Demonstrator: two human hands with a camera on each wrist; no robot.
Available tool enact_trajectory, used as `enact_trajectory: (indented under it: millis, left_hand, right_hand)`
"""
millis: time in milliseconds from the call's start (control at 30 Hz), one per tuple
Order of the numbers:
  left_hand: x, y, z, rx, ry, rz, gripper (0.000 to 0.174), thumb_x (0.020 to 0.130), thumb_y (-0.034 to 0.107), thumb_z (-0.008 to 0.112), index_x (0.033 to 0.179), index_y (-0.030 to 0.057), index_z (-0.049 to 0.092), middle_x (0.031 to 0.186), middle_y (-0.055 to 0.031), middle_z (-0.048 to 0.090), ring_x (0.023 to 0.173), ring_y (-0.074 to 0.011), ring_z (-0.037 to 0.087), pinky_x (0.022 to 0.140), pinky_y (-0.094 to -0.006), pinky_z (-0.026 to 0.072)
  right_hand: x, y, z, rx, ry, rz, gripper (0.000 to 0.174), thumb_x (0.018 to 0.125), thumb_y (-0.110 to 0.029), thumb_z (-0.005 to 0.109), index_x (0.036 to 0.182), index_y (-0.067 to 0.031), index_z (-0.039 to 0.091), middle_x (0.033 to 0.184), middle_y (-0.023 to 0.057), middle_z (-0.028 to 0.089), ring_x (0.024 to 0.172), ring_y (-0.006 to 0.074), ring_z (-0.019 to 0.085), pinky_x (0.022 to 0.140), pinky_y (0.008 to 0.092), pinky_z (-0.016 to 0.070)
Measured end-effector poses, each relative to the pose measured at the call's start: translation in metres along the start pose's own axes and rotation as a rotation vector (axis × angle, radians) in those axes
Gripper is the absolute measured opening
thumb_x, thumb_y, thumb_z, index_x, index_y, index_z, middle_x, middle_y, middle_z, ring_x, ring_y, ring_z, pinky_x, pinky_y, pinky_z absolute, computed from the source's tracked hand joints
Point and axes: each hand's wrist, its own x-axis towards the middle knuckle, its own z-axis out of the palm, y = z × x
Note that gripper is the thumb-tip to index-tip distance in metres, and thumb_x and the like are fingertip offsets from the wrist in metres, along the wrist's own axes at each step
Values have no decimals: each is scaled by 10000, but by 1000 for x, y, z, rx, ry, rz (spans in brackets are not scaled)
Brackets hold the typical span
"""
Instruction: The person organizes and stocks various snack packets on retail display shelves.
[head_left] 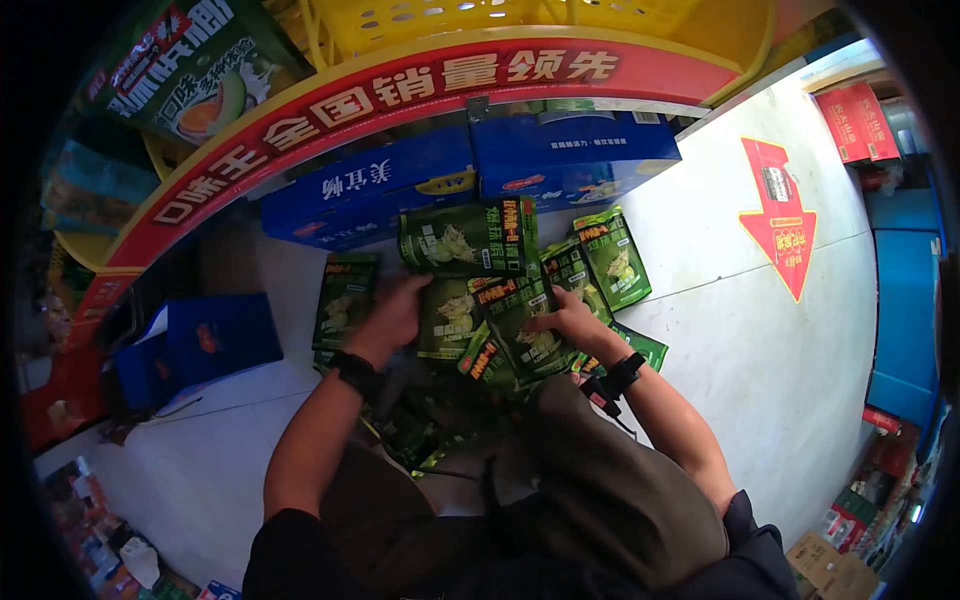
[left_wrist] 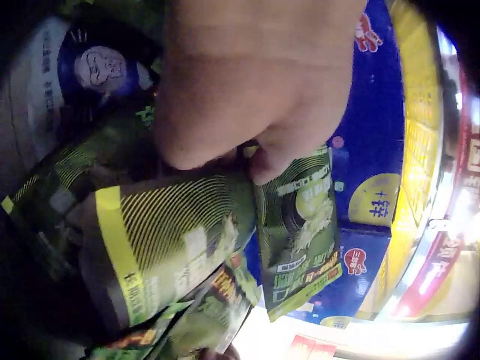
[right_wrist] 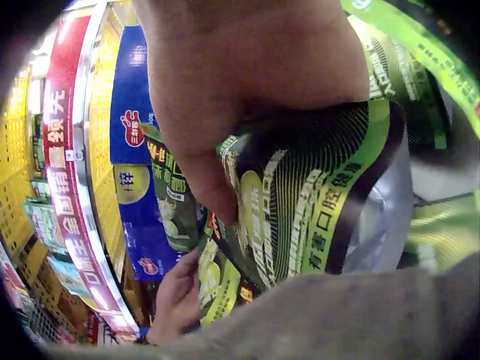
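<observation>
Several flat green snack pouches with yellow-green edges and pale fruit pictures lie heaped before the person's knees. The right hand (head_left: 575, 322) grips one pouch (head_left: 525, 325) by its side, thumb across the printed front, as the right wrist view also shows. At the heap's left side, the left hand (head_left: 400, 312) pinches the corner of another pouch (head_left: 465, 240), which lies against the blue boxes. In the left wrist view, its thumb is on that pouch (left_wrist: 300, 232) and the other fingers are mostly hidden. One more pouch (head_left: 612, 258) lies at the right, and another (head_left: 345, 300) at the left.
Two blue printed boxes (head_left: 575, 155) stand under a yellow shelf with a red banner (head_left: 400, 85). An opened blue box (head_left: 225, 345) sits on the pale floor (head_left: 700, 330) at left. A red arrow sticker (head_left: 778, 220) marks the floor; stocked goods line the right.
</observation>
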Motion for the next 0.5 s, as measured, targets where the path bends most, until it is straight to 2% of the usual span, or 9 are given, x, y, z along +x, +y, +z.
enact_trajectory:
  millis: [33, 67, 100, 133, 167, 233, 267, 433, 500]
  left_hand:
    - [1, -3, 3, -10, 43, 22, 287, 966, 100, 526, 1241, 16, 522, 1229, -122, 601, 1121, -251, 601, 962, -416, 516]
    - [5, -7, 0, -97, -79, 21, 311, 962, 95, 533, 1265, 27, 510, 1246, -110, 594, 1134, -257, 597, 965, -422, 513]
    - [4, -7, 1, -97, -79, 21, 311, 962, 95, 533, 1265, 27, 510, 1246, -110, 594, 1134, -257, 597, 965, -422, 513]
    - [3, -9, 4, -139, -94, 30, 316, 960, 92, 538, 1269, 34, 509, 1255, -109, 588, 1135, -258, 597, 968, -423, 510]
    - [2, -9, 5, -173, -108, 37, 321, 959, 90, 542, 1274, 40, 508, 1263, -107, 582, 1137, -259, 598, 971, -423, 506]
    - [3, -12, 6, -172, -138, 55, 355, 967, 112, 545, 1309, 35, 489, 1293, -105, 569, 1167, -257, 582, 996, -424, 488]
    - [5, -13, 7, -173, -169, 72, 391, 975, 134, 548, 1344, 30, 469, 1323, -103, 557, 1197, -255, 566, 1022, -424, 469]
    - [0, -10, 26, -91, -72, 174, 354, 962, 112, 562, 1303, 42, 497, 1291, -85, 571, 1171, -238, 561, 1004, -407, 465]
    - [-2, -4, 31, -57, -48, 233, 338, 953, 96, 568, 1284, 57, 509, 1268, -72, 579, 1134, -233, 570, 983, -396, 471]
  right_hand:
    - [8, 10, -6, 1, 6, -8, 484, 735, -28, 730, 1190, 47, 584, 1070, 128, 685, 967, 201, 652, 903, 312, 498]
    - [18, 27, -17, -186, 151, -126, 491, 735, -33, 731, 1196, 43, 579, 1075, 127, 680, 966, 201, 650, 902, 315, 498]
    - [26, 37, -21, -372, 287, -238, 499, 735, -38, 732, 1201, 39, 575, 1080, 126, 675, 964, 201, 649, 902, 317, 499]
    - [10, 10, -15, -71, 148, -80, 506, 758, -17, 721, 1231, 38, 550, 1106, 131, 666, 989, 224, 653, 900, 338, 511]
    - [5, 6, -13, -63, 150, -80, 506, 758, -17, 721, 1231, 38, 550, 1106, 131, 666, 989, 224, 653, 900, 338, 511]
    - [1, 3, -16, 302, 85, 65, 491, 789, 17, 696, 1250, 31, 529, 1129, 134, 658, 1015, 235, 650, 897, 360, 525]
    - [-1, 8, -19, 382, 36, 55, 481, 809, 46, 672, 1262, 14, 515, 1152, 125, 649, 1023, 230, 647, 889, 374, 536]
    - [-12, 7, -21, 440, 9, 80, 474, 822, 23, 660, 1271, -1, 508, 1168, 118, 642, 1013, 236, 652, 900, 386, 539]
    - [-23, 5, -39, 583, -53, -14, 459, 839, -38, 662, 1270, 3, 508, 1188, 123, 635, 1041, 246, 640, 922, 402, 525]
